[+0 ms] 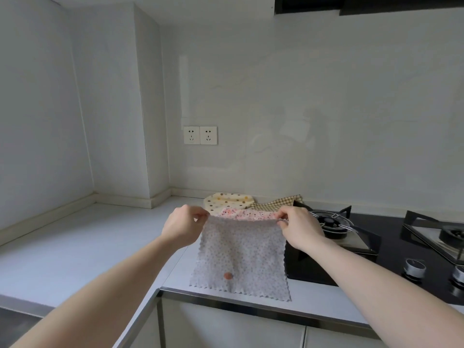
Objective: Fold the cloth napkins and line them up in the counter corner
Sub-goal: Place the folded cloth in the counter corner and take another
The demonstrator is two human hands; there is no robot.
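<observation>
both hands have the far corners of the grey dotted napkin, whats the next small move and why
Probably draw the far edge toward the near edge to fold the grey dotted napkin in half. The left hand and right hand each pinch a far corner, lifted slightly, while the rest lies flat on the counter with its near edge at the counter's front. It looks unfolded so far.

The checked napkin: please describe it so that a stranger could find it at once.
Look at the back wall behind the gas hob. The checked napkin lies there, behind the pink dotted napkin. It alone has brown squares; its neighbours have dots.
</observation>
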